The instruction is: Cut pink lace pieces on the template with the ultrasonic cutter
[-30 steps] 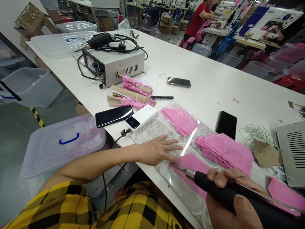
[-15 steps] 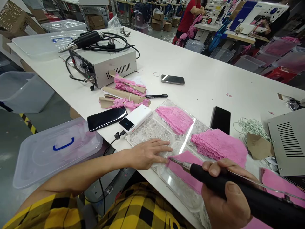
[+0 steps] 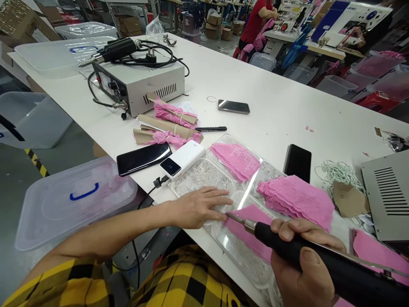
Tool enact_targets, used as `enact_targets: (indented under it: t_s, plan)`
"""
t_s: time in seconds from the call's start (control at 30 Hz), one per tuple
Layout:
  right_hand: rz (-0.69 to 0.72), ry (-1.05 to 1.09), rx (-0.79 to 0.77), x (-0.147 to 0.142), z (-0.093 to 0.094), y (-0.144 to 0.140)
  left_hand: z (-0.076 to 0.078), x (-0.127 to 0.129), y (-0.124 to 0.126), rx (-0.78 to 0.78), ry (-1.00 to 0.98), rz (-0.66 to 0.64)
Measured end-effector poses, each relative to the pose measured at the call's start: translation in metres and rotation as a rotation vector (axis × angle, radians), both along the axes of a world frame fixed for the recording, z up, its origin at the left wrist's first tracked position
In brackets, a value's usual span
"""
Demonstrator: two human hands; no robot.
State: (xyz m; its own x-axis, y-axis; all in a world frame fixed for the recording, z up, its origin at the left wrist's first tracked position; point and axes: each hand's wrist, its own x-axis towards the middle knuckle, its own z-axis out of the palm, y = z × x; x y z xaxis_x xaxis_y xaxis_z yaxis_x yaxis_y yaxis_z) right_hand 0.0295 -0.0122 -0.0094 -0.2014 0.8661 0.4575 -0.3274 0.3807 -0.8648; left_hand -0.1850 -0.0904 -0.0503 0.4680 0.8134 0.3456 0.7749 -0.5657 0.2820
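Observation:
My right hand (image 3: 303, 264) grips a black hot-cutting tool (image 3: 322, 262); its metal tip touches the left corner of a pink lace piece (image 3: 252, 232) lying on a clear glass plate (image 3: 223, 243). My left hand (image 3: 198, 207) lies flat on the plate, fingers spread, its fingertips at the lace corner beside the tip. Two stacks of pink lace pieces rest farther back on the plate, one (image 3: 236, 160) in the middle and a larger one (image 3: 297, 198) to the right.
A white power bank (image 3: 182, 159) and black phone (image 3: 143, 158) lie left of the plate, another black phone (image 3: 298, 162) behind it. Bundled lace (image 3: 169, 123), a pen (image 3: 211, 128) and a grey control box (image 3: 140, 85) sit farther back. A lidded plastic bin (image 3: 76, 200) stands below left. A person in red works far behind.
The view shifted slightly. The tool tip stays at the lace corner and my left hand stays flat on the plate; both hands hardly moved.

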Motion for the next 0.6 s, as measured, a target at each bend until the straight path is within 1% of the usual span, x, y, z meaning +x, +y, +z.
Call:
enact_targets:
  t_s: [0.1,0.17,0.27,0.33,0.47,0.53,0.6]
  plan:
    - [0.000,0.009,-0.024,0.000,0.001,-0.001,-0.001,0.000,0.000,0.020,-0.017,0.002]
    - [-0.023,0.030,-0.070,0.002,0.004,0.000,-0.001,-0.001,-0.001,0.026,-0.021,0.003]
    - [-0.100,0.079,-0.160,0.009,0.010,0.009,0.002,-0.001,-0.002,0.030,-0.027,0.009]
    - [-0.177,0.109,-0.188,0.015,0.014,0.018,0.005,0.001,-0.002,0.033,-0.042,0.013]
    - [-0.315,0.136,-0.152,0.022,0.018,0.038,0.012,0.013,0.006,0.021,-0.061,-0.002]
    - [-0.332,0.130,-0.142,0.021,0.016,0.042,0.014,0.021,0.014,0.007,-0.038,-0.023]
    - [-0.317,0.110,-0.132,0.019,0.014,0.044,0.012,0.029,0.022,0.004,-0.007,-0.039]
